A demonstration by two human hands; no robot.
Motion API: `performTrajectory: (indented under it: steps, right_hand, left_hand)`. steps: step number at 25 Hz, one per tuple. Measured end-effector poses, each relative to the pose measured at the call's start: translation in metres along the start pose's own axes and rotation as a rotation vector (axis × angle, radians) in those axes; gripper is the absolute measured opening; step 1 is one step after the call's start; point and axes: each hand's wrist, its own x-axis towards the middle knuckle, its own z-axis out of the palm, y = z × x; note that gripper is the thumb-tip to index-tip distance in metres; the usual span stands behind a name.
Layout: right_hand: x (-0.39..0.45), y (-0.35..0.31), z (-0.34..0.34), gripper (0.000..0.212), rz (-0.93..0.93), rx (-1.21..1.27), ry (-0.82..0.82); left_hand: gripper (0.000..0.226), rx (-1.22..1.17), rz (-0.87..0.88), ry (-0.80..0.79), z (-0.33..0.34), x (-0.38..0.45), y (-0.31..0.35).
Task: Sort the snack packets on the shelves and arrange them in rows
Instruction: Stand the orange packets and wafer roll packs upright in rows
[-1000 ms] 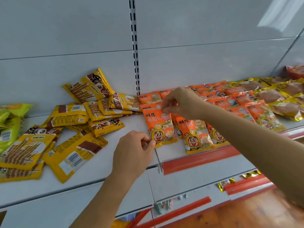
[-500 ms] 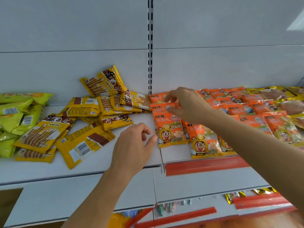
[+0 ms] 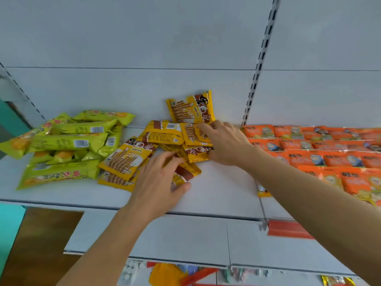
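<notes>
Both hands have left the orange packets (image 3: 321, 145), which lie in neat rows on the right of the shelf (image 3: 218, 188), and moved to the loose heap of yellow packets (image 3: 165, 137) in the middle. My left hand (image 3: 158, 186) lies over a yellow packet at the front of the heap, thumb curled under its edge and fingers bent on top, so it seems to hold that one. My right hand (image 3: 224, 143) rests on the packets at the heap's right side with fingers spread and nearly straight, pressing, not gripping. Green packets (image 3: 68, 141) sit jumbled on the left. To do this well, I would gather the yellow ones face up, printing all one way, and lay them edge to edge without sliding any into the orange rows.
</notes>
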Motion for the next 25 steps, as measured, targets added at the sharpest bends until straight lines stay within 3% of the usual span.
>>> performTrajectory:
  steps: [4,9,13,17,21,25]
  right_hand:
    - [0.023,-0.007,-0.004,0.04,-0.049,0.116,0.183]
    - [0.043,0.0,-0.032,0.024,0.097,0.412,0.323]
    - [0.041,-0.012,-0.03,0.02,0.092,0.39,0.33]
    - [0.031,-0.035,-0.018,0.042,0.091,0.506,0.322]
    - [0.02,-0.058,0.008,0.048,0.031,0.49,0.309]
    - [0.004,-0.056,0.005,0.025,0.144,0.558,0.6]
  left_hand:
    - [0.057,-0.073,0.045,-0.007,-0.005,-0.002,-0.024]
    - [0.055,-0.082,0.159,-0.052,-0.003,-0.002,-0.031]
    - [0.053,-0.048,0.215,-0.042,-0.006,0.008,-0.039]
    - [0.049,-0.047,0.216,-0.005,-0.013,0.015,-0.053]
    - [0.048,-0.087,0.229,0.0,-0.016,0.017,-0.067]
    - [0.05,-0.197,0.303,0.04,-0.016,0.019,-0.069]
